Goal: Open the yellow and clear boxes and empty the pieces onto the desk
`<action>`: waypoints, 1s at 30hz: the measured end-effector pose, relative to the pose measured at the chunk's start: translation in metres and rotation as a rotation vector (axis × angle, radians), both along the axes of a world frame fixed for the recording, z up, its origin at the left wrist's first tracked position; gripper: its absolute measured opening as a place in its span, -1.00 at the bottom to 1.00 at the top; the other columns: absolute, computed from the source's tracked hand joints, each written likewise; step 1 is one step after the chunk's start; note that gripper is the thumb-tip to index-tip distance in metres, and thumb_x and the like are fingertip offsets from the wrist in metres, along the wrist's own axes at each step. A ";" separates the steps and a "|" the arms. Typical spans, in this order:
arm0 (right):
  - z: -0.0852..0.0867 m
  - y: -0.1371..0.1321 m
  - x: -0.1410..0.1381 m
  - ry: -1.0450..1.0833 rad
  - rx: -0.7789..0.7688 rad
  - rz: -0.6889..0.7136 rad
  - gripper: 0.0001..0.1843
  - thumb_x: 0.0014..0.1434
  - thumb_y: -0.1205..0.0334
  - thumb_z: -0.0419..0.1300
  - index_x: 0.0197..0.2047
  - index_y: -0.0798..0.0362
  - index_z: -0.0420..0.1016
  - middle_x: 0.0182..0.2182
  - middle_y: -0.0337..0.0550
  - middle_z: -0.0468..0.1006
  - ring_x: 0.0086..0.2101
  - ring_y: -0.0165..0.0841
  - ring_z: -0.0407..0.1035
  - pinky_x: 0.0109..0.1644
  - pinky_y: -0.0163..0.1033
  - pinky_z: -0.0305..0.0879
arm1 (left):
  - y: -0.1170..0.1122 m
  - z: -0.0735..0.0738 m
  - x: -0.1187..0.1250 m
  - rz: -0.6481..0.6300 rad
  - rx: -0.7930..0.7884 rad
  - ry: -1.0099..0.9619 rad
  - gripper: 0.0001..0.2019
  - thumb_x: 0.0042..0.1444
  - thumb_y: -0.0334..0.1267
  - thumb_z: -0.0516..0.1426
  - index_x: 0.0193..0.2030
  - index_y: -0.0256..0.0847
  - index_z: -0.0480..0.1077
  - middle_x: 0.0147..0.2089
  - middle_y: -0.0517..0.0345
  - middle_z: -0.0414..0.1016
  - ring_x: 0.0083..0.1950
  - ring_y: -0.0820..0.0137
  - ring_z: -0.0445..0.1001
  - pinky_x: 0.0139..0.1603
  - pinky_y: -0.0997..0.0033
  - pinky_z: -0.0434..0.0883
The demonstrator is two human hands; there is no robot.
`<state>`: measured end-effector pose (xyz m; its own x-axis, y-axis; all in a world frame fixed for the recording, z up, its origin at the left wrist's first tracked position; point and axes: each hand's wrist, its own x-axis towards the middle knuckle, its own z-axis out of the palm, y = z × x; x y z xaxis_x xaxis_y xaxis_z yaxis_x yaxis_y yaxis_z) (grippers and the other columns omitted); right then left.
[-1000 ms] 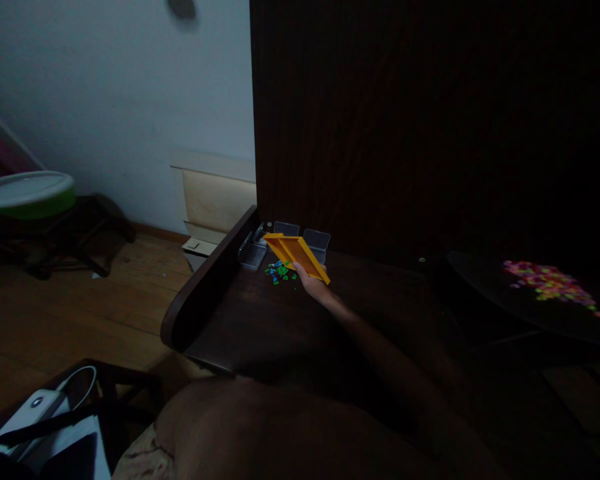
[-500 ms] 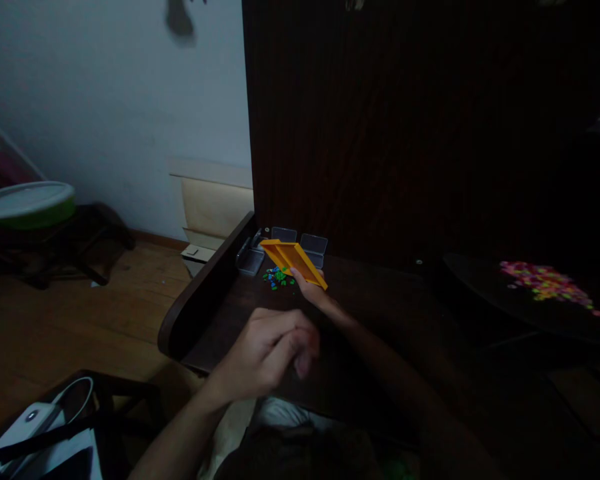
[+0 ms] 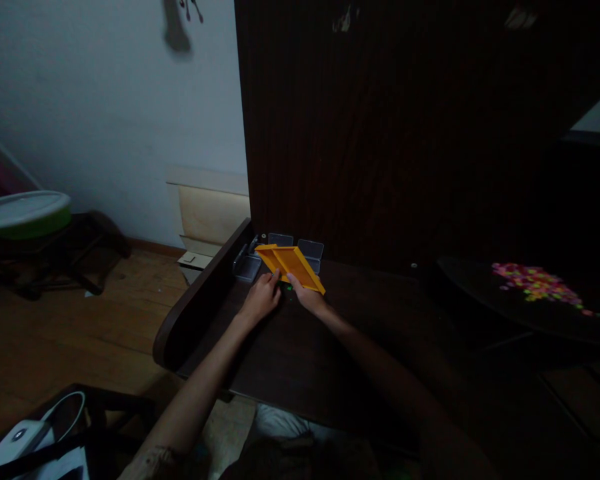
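Observation:
A yellow two-part tray is held tilted over the dark desk by my right hand, its thumb over the near edge and the other fingers hidden beneath. My left hand is at the tray's lower left corner, fingers bent and close together; what they hold, if anything, is hidden. A few small green pieces show on the desk between my hands. Most of the green and blue pile is covered by my left hand. Clear plastic boxes with open lids stand behind the tray, such as one clear box to the left.
The desk has a raised side panel on the left and a tall dark board behind. On a dark surface to the right lies a heap of pink and yellow pieces. A white device with a cable rests at lower left.
My left hand has moved forward from near my body to the small pieces beside the tray, and now covers most of them. My right hand still holds the tray almost in place.

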<state>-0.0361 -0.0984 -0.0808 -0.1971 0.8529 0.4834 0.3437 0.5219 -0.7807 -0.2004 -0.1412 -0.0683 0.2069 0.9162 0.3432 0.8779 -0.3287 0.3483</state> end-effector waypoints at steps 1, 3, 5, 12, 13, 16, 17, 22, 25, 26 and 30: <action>0.000 0.000 -0.001 0.018 -0.012 -0.006 -0.71 0.27 0.03 0.14 -0.17 -0.02 0.64 -0.18 -0.14 0.67 -0.11 -0.15 0.55 0.09 -0.10 0.46 | 0.001 -0.001 0.000 -0.004 -0.010 0.014 -0.51 0.19 -0.38 0.03 0.28 -0.33 0.22 -0.04 -0.14 0.44 0.04 0.14 0.43 0.10 0.16 0.43; -0.001 0.001 -0.002 0.052 -0.040 -0.019 -0.68 0.27 0.01 0.13 -0.16 0.00 0.63 -0.15 -0.12 0.66 -0.11 -0.16 0.55 0.07 -0.12 0.47 | 0.001 -0.003 0.000 -0.015 -0.021 0.021 -0.52 0.18 -0.38 0.04 0.26 -0.31 0.24 -0.04 -0.14 0.44 0.04 0.15 0.43 0.10 0.17 0.43; -0.001 0.001 -0.003 0.069 -0.068 -0.026 -0.66 0.26 0.00 0.13 -0.16 0.02 0.63 -0.15 -0.11 0.66 -0.13 -0.18 0.55 0.06 -0.15 0.47 | 0.001 -0.006 -0.002 -0.022 -0.019 0.007 -0.55 0.18 -0.39 0.04 0.23 -0.27 0.26 -0.03 -0.11 0.45 0.04 0.17 0.43 0.11 0.17 0.43; 0.007 0.000 -0.005 0.056 -0.122 -0.029 -0.68 0.25 0.00 0.13 -0.19 0.01 0.62 -0.18 -0.11 0.66 -0.10 -0.17 0.54 0.16 -0.11 0.39 | 0.006 -0.018 -0.009 -0.046 0.030 -0.127 -0.60 0.16 -0.41 0.05 0.15 -0.25 0.31 -0.04 -0.09 0.47 0.04 0.17 0.43 0.14 0.11 0.42; 0.007 0.000 -0.005 0.055 -0.128 -0.029 -0.68 0.25 0.00 0.13 -0.20 0.01 0.62 -0.18 -0.11 0.66 -0.09 -0.16 0.54 0.16 -0.11 0.39 | 0.007 -0.020 -0.010 -0.056 0.039 -0.142 -0.58 0.16 -0.42 0.05 0.18 -0.24 0.30 -0.03 -0.08 0.47 0.05 0.17 0.43 0.14 0.10 0.41; 0.008 0.000 -0.006 0.055 -0.141 -0.020 -0.68 0.24 -0.01 0.13 -0.19 0.00 0.63 -0.17 -0.12 0.66 -0.07 -0.17 0.53 0.15 -0.13 0.39 | 0.008 -0.022 -0.012 -0.081 0.040 -0.156 -0.60 0.16 -0.41 0.05 0.16 -0.22 0.31 -0.04 -0.08 0.47 0.05 0.17 0.43 0.15 0.08 0.41; 0.008 0.000 -0.006 0.056 -0.142 -0.020 -0.67 0.24 -0.01 0.13 -0.19 -0.01 0.63 -0.16 -0.12 0.66 -0.06 -0.18 0.52 0.15 -0.14 0.39 | 0.008 -0.022 -0.013 -0.083 0.039 -0.159 -0.63 0.17 -0.40 0.05 0.13 -0.23 0.33 -0.05 -0.08 0.47 0.04 0.16 0.43 0.14 0.08 0.41; 0.013 -0.002 -0.001 0.068 -0.165 -0.036 -0.68 0.22 -0.05 0.14 -0.19 -0.05 0.62 -0.15 -0.17 0.66 -0.08 -0.21 0.53 0.14 -0.17 0.38 | 0.008 -0.022 -0.016 -0.079 0.090 -0.250 -0.75 0.20 -0.36 0.05 0.02 -0.22 0.35 -0.09 -0.04 0.47 -0.03 0.20 0.46 0.07 0.11 0.44; 0.018 -0.003 0.006 0.095 -0.201 -0.078 -0.67 0.19 -0.09 0.17 -0.23 -0.05 0.61 -0.17 -0.17 0.66 -0.10 -0.22 0.53 0.10 -0.21 0.40 | 0.008 -0.023 -0.022 -0.064 0.103 -0.301 -0.79 0.21 -0.36 0.03 -0.03 -0.21 0.36 -0.14 0.01 0.47 -0.06 0.24 0.48 0.06 0.17 0.45; 0.021 -0.003 0.010 0.103 -0.211 -0.093 -0.66 0.17 -0.12 0.18 -0.25 -0.04 0.61 -0.19 -0.15 0.66 -0.12 -0.22 0.54 0.09 -0.22 0.41 | 0.007 -0.023 -0.025 -0.053 0.099 -0.308 -0.80 0.22 -0.37 0.02 -0.05 -0.21 0.36 -0.15 0.02 0.46 -0.06 0.25 0.48 0.06 0.17 0.44; 0.030 -0.001 0.039 0.135 -0.209 -0.150 -0.57 0.11 -0.23 0.20 -0.43 -0.01 0.53 -0.31 -0.08 0.65 -0.22 -0.21 0.55 -0.06 -0.24 0.47 | -0.003 -0.023 -0.037 0.031 0.098 -0.299 -0.79 0.26 -0.34 -0.01 -0.03 -0.21 0.37 -0.11 -0.01 0.45 -0.02 0.24 0.45 0.07 0.16 0.43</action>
<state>0.0030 -0.0990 -0.0510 -0.0068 0.9517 0.3070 0.2906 0.2956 -0.9100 -0.2377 -0.1438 -0.0913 0.0558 0.8802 0.4714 0.7515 -0.3479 0.5606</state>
